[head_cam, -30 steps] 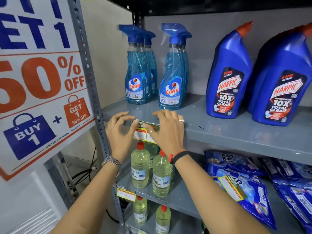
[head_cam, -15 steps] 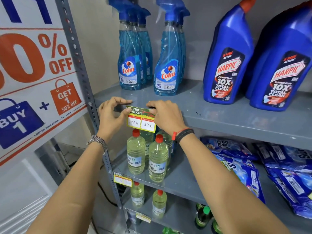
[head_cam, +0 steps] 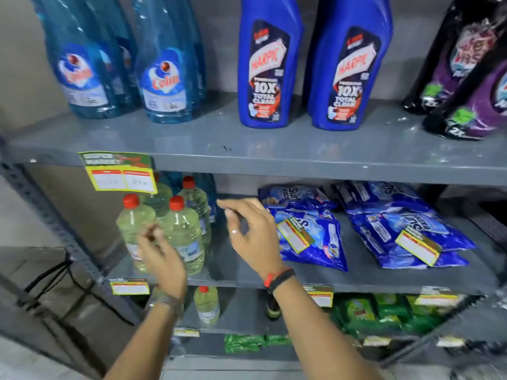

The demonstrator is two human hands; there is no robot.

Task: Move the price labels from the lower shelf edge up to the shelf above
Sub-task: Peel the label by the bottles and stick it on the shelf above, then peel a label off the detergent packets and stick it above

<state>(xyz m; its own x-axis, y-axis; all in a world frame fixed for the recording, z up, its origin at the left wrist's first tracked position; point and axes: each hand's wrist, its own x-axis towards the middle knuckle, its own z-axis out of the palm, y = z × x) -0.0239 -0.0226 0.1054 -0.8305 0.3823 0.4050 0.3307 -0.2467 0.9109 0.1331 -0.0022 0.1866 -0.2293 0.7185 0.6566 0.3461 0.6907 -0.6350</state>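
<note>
A green-and-yellow price label [head_cam: 120, 171] hangs from the front edge of the upper grey shelf [head_cam: 301, 163], above the clear bottles. My left hand [head_cam: 162, 256] is below it, in front of the bottles, fingers loosely curled and holding nothing. My right hand [head_cam: 252, 234] hovers mid-shelf with fingers spread, also holding nothing. Two more labels lie on the blue detergent packs, one [head_cam: 295, 233] just right of my right hand and one [head_cam: 418, 246] farther right. Other labels sit on the lower shelf edge [head_cam: 247, 283]: at the left [head_cam: 129, 287], the middle [head_cam: 321, 296] and the right [head_cam: 436, 297].
Blue Colin spray bottles [head_cam: 164, 78], blue Harpic bottles [head_cam: 270, 72] and dark purple pouches [head_cam: 466, 78] stand on the upper shelf. Clear red-capped bottles [head_cam: 182, 234] and blue detergent packs [head_cam: 384, 229] fill the middle shelf. Green packs [head_cam: 384, 314] lie lower. A slotted steel upright [head_cam: 46, 212] runs at left.
Both hands have let go of the label, which now hangs on the upper shelf edge, and have dropped down and right. The view has swung right and lower.
</note>
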